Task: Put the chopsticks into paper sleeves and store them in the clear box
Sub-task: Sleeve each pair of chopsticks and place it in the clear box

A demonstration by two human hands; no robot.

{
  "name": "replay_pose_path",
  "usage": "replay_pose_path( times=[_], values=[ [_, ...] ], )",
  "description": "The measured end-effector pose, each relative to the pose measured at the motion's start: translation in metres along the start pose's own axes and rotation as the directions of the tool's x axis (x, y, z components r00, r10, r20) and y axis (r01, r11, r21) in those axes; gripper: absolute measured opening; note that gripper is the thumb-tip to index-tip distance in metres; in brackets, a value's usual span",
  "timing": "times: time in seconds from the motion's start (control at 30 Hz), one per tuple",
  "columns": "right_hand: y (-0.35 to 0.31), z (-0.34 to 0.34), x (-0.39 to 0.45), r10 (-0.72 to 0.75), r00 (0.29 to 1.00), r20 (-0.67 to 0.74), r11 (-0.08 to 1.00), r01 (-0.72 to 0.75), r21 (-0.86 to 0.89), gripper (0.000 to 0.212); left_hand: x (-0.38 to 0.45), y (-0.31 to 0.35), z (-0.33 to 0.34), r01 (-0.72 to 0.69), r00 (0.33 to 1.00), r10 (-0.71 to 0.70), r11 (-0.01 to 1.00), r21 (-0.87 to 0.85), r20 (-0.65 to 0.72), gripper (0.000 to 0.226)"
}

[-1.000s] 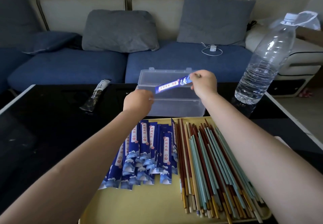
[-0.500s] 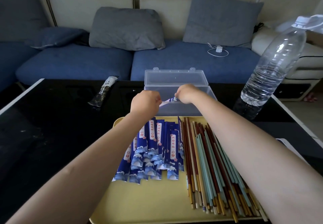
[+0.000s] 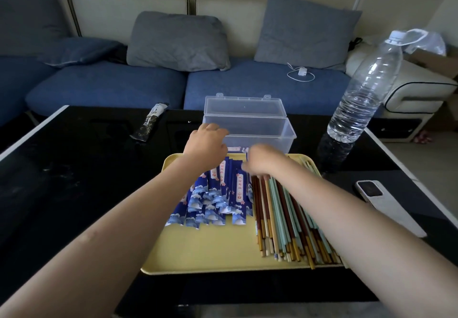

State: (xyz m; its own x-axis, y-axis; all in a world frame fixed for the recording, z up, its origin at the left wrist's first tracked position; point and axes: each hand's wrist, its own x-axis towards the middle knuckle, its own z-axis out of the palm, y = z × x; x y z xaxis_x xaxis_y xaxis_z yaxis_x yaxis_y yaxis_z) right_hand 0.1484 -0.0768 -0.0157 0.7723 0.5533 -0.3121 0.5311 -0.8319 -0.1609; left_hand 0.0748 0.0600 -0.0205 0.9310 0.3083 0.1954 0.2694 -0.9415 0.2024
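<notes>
Left hand (image 3: 207, 141) at near left corner of clear box (image 3: 257, 129), lid open; grip cannot be told. Right hand (image 3: 262, 160) over far ends of chopsticks (image 3: 285, 208), blurred, grip unclear. Paper sleeves (image 3: 218, 193) fanned beside chopsticks on yellow tray (image 3: 198, 250). One sleeved pair (image 3: 236, 149) low in box.

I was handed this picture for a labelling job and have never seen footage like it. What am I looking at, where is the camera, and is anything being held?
There is no machine here: a person wears a camera on the head, which looks forward and down at their own two bare arms. The left hand is by the near left corner of the open clear box; the right hand reaches down at the far ends of the loose chopsticks. Both hands are seen from the back and the right is blurred, so I cannot tell whether either holds anything. On the black table a yellow tray carries blue paper sleeves beside the chopsticks. A sleeved pair shows through the box's front wall. A water bottle and a white phone stand to the right.
</notes>
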Motion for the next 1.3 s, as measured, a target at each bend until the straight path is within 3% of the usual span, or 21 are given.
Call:
replay_pose_path(
  times=[0.07, 0.13, 0.23, 0.37, 0.5, 0.6, 0.7, 0.87, 1.03, 1.3],
  values=[
    [-0.001, 0.016, -0.007, 0.067, 0.987, 0.145, 0.995, -0.055, -0.088, 0.036, -0.011, 0.007, -0.002, -0.023, 0.999, 0.021, 0.999, -0.047, -0.028, 0.034],
    [0.000, 0.027, -0.010, 0.088, 0.983, 0.159, 0.996, -0.082, -0.040, 0.045, -0.023, 0.017, -0.003, -0.032, 0.999, 0.030, 0.998, -0.054, -0.032, 0.030],
    [0.003, 0.034, -0.016, 0.070, 0.997, 0.025, 0.997, -0.070, -0.019, 0.016, -0.040, 0.028, -0.003, -0.041, 0.998, 0.040, 0.999, -0.031, -0.046, 0.029],
    [0.013, 0.017, -0.034, 0.021, 0.981, -0.194, 0.993, 0.002, 0.120, 0.018, -0.052, 0.038, 0.001, -0.086, 0.994, 0.083, 0.995, -0.043, -0.071, 0.043],
    [0.020, -0.011, -0.068, -0.134, 0.983, -0.124, 0.900, 0.173, 0.401, 0.009, -0.063, 0.053, -0.009, -0.231, 0.960, 0.257, 0.951, 0.207, -0.112, 0.073],
    [0.030, -0.022, -0.090, -0.185, 0.973, -0.141, 0.840, 0.231, 0.491, 0.005, -0.073, 0.066, -0.019, -0.233, 0.957, 0.272, 0.928, 0.290, -0.104, 0.056],
    [0.043, -0.021, -0.105, -0.179, 0.965, -0.193, 0.763, 0.260, 0.592, 0.010, -0.084, 0.072, -0.026, -0.195, 0.961, 0.238, 0.944, 0.267, -0.142, 0.030],
    [0.063, -0.015, -0.119, -0.055, 0.986, -0.156, 0.635, 0.155, 0.757, 0.038, -0.095, 0.072, -0.029, -0.105, 0.988, 0.123, 0.979, 0.177, -0.091, 0.029],
    [0.082, 0.010, -0.111, 0.079, 0.992, -0.099, 0.890, -0.025, 0.454, 0.018, -0.085, 0.070, -0.015, -0.114, 0.993, 0.116, 0.985, 0.131, -0.010, 0.017],
    [0.064, 0.033, -0.083, 0.032, 0.998, -0.047, 0.995, -0.028, 0.091, 0.024, -0.066, 0.071, 0.017, -0.123, 0.992, 0.118, 0.987, 0.101, 0.052, 0.013]
  ],
)
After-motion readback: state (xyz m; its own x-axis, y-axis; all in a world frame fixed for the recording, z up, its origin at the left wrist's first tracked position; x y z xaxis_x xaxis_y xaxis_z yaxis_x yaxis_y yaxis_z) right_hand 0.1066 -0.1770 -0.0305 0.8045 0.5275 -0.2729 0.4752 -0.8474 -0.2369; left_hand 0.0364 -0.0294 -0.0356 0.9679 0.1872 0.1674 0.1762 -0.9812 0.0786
